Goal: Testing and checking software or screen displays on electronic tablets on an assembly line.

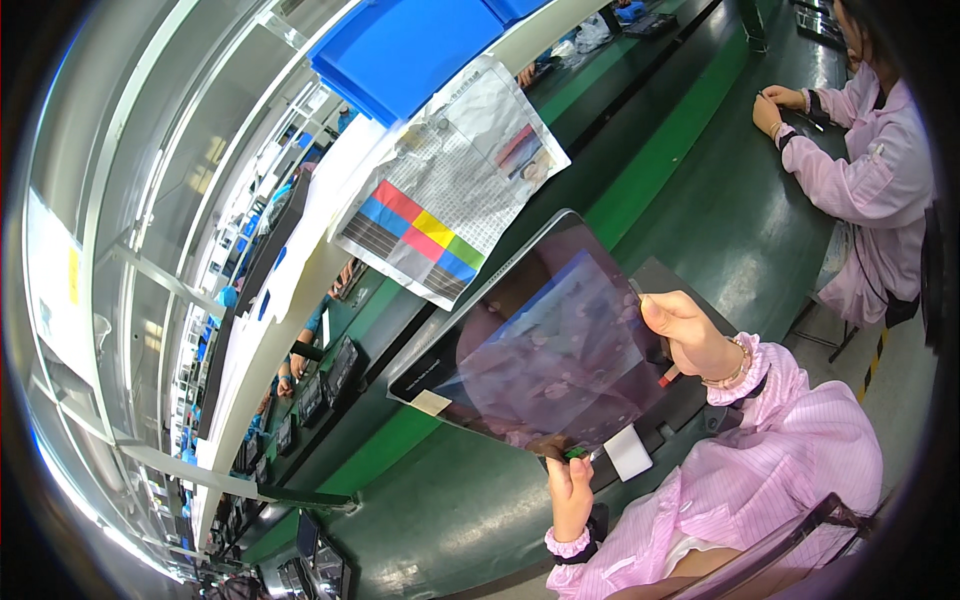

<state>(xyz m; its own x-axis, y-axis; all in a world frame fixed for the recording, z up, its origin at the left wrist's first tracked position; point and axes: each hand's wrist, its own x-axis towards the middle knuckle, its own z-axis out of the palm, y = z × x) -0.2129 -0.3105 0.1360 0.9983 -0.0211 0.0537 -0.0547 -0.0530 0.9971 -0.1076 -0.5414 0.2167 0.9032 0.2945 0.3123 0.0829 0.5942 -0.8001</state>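
Observation:
I hold a dark tablet (pixel 520 300) tilted up in front of me, and a translucent film (pixel 560 350) lies across its screen. My right hand (pixel 690 335) pinches the film's upper right corner at the tablet's edge. At the tablet's lower edge, my left hand (pixel 568 492) grips it by a small green tab (pixel 576 453). A white label (pixel 628 452) hangs beside that tab, and a beige tab (pixel 430 402) sticks out at the tablet's left corner. Both my sleeves are pink striped.
A printed sheet with a colour chart (pixel 440 195) hangs behind the tablet under blue bins (pixel 400 45). A green conveyor bench (pixel 680 150) runs diagonally. A co-worker in pink (pixel 870 170) sits at the upper right. More dark tablets (pixel 320 565) lie at the lower left.

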